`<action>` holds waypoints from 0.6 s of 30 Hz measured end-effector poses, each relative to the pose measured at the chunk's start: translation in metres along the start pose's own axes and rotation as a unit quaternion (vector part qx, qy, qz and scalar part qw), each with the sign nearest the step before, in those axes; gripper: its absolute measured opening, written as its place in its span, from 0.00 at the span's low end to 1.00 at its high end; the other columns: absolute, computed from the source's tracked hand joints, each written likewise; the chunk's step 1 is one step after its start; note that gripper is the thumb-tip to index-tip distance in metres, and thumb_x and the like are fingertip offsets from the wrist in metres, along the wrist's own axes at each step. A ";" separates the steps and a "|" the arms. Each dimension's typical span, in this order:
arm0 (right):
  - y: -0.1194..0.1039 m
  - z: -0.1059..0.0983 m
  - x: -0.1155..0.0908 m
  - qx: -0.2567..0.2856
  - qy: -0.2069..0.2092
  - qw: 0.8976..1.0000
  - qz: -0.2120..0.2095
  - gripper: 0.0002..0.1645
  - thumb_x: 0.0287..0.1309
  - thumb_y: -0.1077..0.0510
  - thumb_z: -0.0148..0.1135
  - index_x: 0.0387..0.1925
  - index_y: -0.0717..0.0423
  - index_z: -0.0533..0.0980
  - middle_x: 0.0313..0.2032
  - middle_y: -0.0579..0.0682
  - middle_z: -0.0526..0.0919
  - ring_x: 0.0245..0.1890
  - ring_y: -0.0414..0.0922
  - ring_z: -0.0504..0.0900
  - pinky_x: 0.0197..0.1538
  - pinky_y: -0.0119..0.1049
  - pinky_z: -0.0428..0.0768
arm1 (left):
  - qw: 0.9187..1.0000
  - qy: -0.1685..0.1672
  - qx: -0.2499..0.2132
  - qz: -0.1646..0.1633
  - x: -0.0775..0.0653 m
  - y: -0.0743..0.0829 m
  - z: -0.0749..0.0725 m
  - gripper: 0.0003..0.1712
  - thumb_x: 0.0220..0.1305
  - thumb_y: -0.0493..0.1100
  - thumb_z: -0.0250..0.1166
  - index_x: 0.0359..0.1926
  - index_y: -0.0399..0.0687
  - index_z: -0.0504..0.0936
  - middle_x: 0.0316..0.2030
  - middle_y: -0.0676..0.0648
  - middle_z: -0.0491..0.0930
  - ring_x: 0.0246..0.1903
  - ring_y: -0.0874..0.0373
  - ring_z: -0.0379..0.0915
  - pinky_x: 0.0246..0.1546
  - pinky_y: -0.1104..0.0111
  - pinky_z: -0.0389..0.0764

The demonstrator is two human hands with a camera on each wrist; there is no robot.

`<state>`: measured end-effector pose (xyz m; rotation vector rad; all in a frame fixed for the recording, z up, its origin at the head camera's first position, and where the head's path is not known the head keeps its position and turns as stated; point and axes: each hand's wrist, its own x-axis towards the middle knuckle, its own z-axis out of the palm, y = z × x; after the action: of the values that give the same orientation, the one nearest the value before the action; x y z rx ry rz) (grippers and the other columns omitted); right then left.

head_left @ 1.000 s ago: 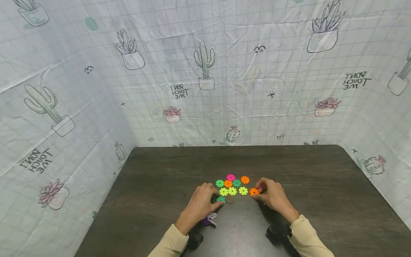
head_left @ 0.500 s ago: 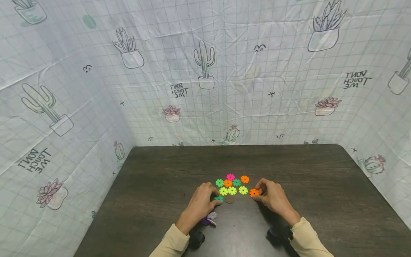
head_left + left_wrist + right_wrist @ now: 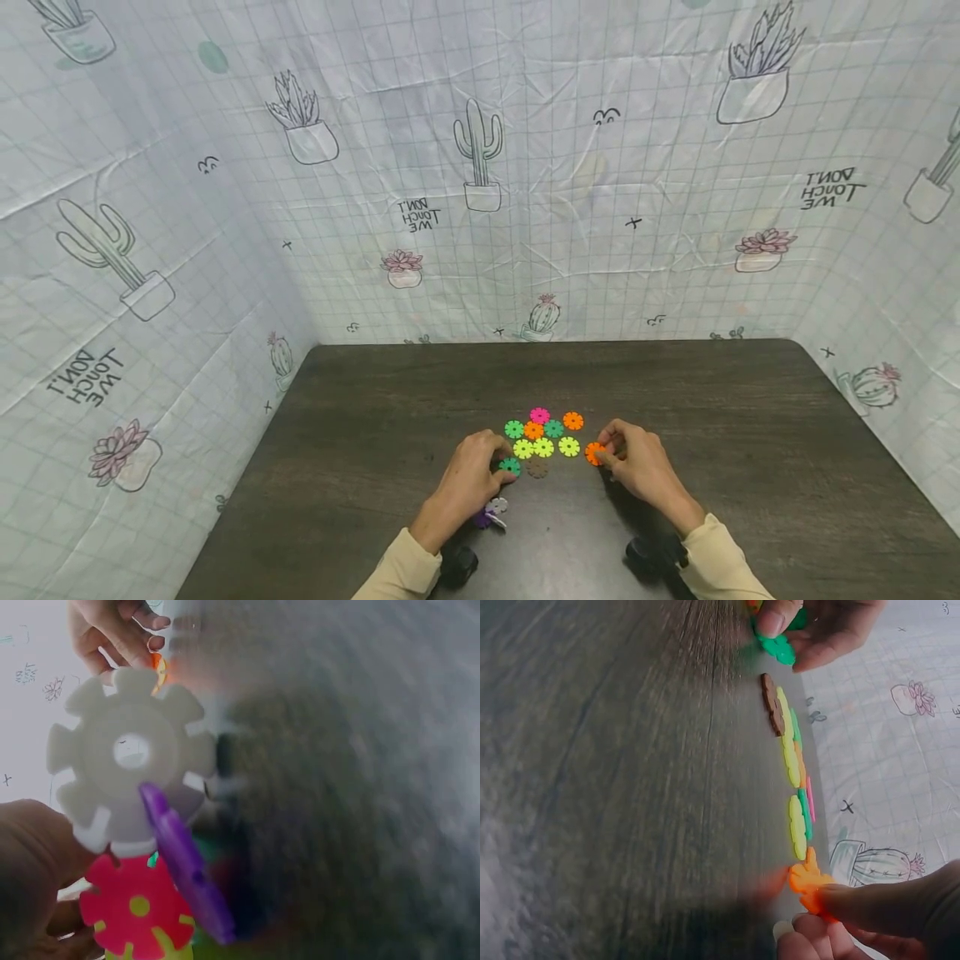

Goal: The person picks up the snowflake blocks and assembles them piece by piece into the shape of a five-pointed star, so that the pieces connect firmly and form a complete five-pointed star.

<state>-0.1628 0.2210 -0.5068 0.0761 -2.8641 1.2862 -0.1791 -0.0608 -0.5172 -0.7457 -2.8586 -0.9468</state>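
My left hand [image 3: 468, 479] pinches a green notched disc [image 3: 510, 467] at its edge, at the left end of a group of coloured discs. In the right wrist view this green disc [image 3: 778, 649] is tilted under the thumb. Right of the group, my right hand [image 3: 637, 458] pinches an orange notched disc [image 3: 594, 454] between thumb and fingers, also seen tilted in the right wrist view. Close to my left wrist lie a white disc [image 3: 127, 757] and a purple disc [image 3: 187, 862] set at an angle to it. A red disc [image 3: 139, 907] shows below them.
Between the hands several discs lie flat: a pink disc [image 3: 539, 415], a yellow disc [image 3: 569, 447], a brown disc [image 3: 537, 468] and more in green, orange and yellow. The dark wooden table [image 3: 375, 400] stretches to a patterned cloth [image 3: 555, 250] at the back and sides.
The green disc has slid slightly left with my left hand, away from the brown disc. The orange disc in my right hand has shifted slightly toward me and is more covered by fingers.
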 end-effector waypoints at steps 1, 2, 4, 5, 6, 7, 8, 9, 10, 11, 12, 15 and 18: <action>0.000 0.000 0.000 0.003 0.002 1.000 0.000 0.08 0.61 0.70 0.69 0.40 0.63 0.79 0.31 0.53 0.81 0.27 0.43 0.83 0.26 0.31 0.82 | 1.000 0.002 -0.005 0.004 -0.001 0.000 0.000 0.13 0.57 0.42 0.81 0.42 0.47 0.89 0.35 0.51 0.83 0.35 0.63 0.80 0.36 0.75 0.81; 0.000 0.000 0.000 0.005 0.003 1.000 -0.003 0.07 0.61 0.70 0.69 0.40 0.64 0.79 0.31 0.53 0.82 0.26 0.43 0.83 0.26 0.31 0.82 | 1.000 0.006 -0.005 0.011 -0.001 0.000 -0.001 0.12 0.56 0.41 0.81 0.41 0.47 0.89 0.35 0.51 0.84 0.34 0.63 0.80 0.39 0.73 0.82; -0.001 0.000 0.000 0.007 0.006 1.000 -0.008 0.07 0.62 0.69 0.68 0.41 0.64 0.79 0.30 0.53 0.83 0.25 0.42 0.84 0.25 0.31 0.82 | 1.000 0.021 -0.004 0.022 -0.002 0.000 -0.002 0.12 0.55 0.40 0.81 0.40 0.47 0.90 0.34 0.51 0.84 0.34 0.62 0.80 0.48 0.67 0.83; -0.001 0.000 -0.001 0.008 0.007 1.000 -0.011 0.07 0.62 0.68 0.68 0.41 0.64 0.79 0.30 0.53 0.83 0.25 0.42 0.84 0.25 0.31 0.82 | 0.999 0.028 -0.004 0.027 -0.003 0.000 -0.002 0.11 0.55 0.39 0.81 0.39 0.47 0.90 0.33 0.50 0.84 0.34 0.62 0.81 0.55 0.62 0.82; -0.001 0.000 -0.001 0.009 0.008 1.000 -0.013 0.06 0.63 0.67 0.68 0.41 0.64 0.79 0.30 0.53 0.84 0.25 0.42 0.84 0.25 0.31 0.82 | 0.999 0.036 -0.005 0.030 -0.003 0.000 -0.003 0.10 0.55 0.39 0.81 0.38 0.47 0.90 0.33 0.50 0.85 0.34 0.61 0.81 0.59 0.57 0.80; -0.002 0.000 -0.001 0.011 0.008 1.000 -0.014 0.07 0.64 0.67 0.68 0.42 0.64 0.79 0.30 0.53 0.84 0.25 0.42 0.84 0.25 0.31 0.82 | 0.999 0.043 -0.006 0.032 -0.003 -0.001 -0.003 0.10 0.55 0.39 0.81 0.38 0.47 0.90 0.33 0.50 0.85 0.34 0.61 0.80 0.59 0.58 0.80; -0.004 0.000 -0.001 0.012 0.009 1.000 -0.017 0.07 0.64 0.66 0.68 0.42 0.64 0.80 0.31 0.53 0.84 0.26 0.43 0.85 0.26 0.31 0.82 | 0.998 0.049 -0.010 0.033 -0.003 -0.001 -0.003 0.09 0.56 0.39 0.80 0.38 0.48 0.90 0.33 0.51 0.86 0.34 0.61 0.80 0.59 0.58 0.80; -0.005 0.000 -0.001 0.015 0.008 1.000 -0.016 0.07 0.65 0.66 0.68 0.43 0.64 0.80 0.31 0.53 0.85 0.27 0.43 0.85 0.26 0.30 0.82 | 0.998 0.053 -0.019 0.032 -0.004 -0.002 -0.004 0.08 0.57 0.38 0.80 0.38 0.48 0.90 0.33 0.51 0.86 0.34 0.62 0.80 0.56 0.61 0.81; -0.007 0.000 -0.002 0.017 0.007 1.000 -0.017 0.08 0.65 0.65 0.68 0.44 0.64 0.80 0.32 0.54 0.85 0.28 0.44 0.86 0.26 0.30 0.83 | 0.998 0.054 -0.030 0.030 -0.004 -0.002 -0.004 0.07 0.58 0.38 0.79 0.37 0.49 0.90 0.33 0.51 0.86 0.34 0.63 0.80 0.52 0.65 0.82; -0.009 0.000 -0.002 0.017 0.008 1.000 -0.019 0.08 0.66 0.65 0.68 0.44 0.64 0.80 0.32 0.54 0.85 0.28 0.44 0.86 0.27 0.30 0.83 | 0.997 0.055 -0.041 0.027 -0.004 -0.003 -0.004 0.06 0.59 0.37 0.78 0.37 0.49 0.90 0.33 0.52 0.86 0.33 0.64 0.79 0.47 0.68 0.83; -0.012 0.000 -0.003 0.018 0.009 1.000 -0.020 0.08 0.66 0.64 0.68 0.44 0.64 0.80 0.33 0.54 0.86 0.29 0.44 0.86 0.27 0.30 0.83 | 0.997 0.057 -0.052 0.026 -0.005 -0.003 -0.004 0.06 0.60 0.37 0.77 0.38 0.49 0.90 0.33 0.52 0.86 0.33 0.65 0.79 0.41 0.72 0.82; -0.019 0.000 -0.004 0.015 0.012 0.999 -0.029 0.08 0.66 0.63 0.68 0.44 0.63 0.81 0.34 0.54 0.87 0.30 0.42 0.87 0.29 0.29 0.83 | 0.994 0.067 -0.079 0.028 -0.006 -0.003 -0.005 0.06 0.62 0.35 0.75 0.40 0.46 0.89 0.34 0.51 0.86 0.33 0.67 0.79 0.36 0.73 0.83; -0.024 0.001 -0.005 0.016 0.018 0.999 -0.040 0.07 0.66 0.63 0.68 0.44 0.61 0.81 0.35 0.53 0.87 0.31 0.41 0.86 0.30 0.29 0.83 | 0.991 0.084 -0.101 0.038 -0.006 -0.001 -0.006 0.09 0.63 0.34 0.74 0.44 0.42 0.89 0.35 0.48 0.86 0.34 0.63 0.81 0.37 0.72 0.85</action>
<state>-0.1567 0.2043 -0.4897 0.1642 -2.7813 1.3051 -0.1753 -0.0678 -0.5138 -0.7452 -2.5982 -1.2370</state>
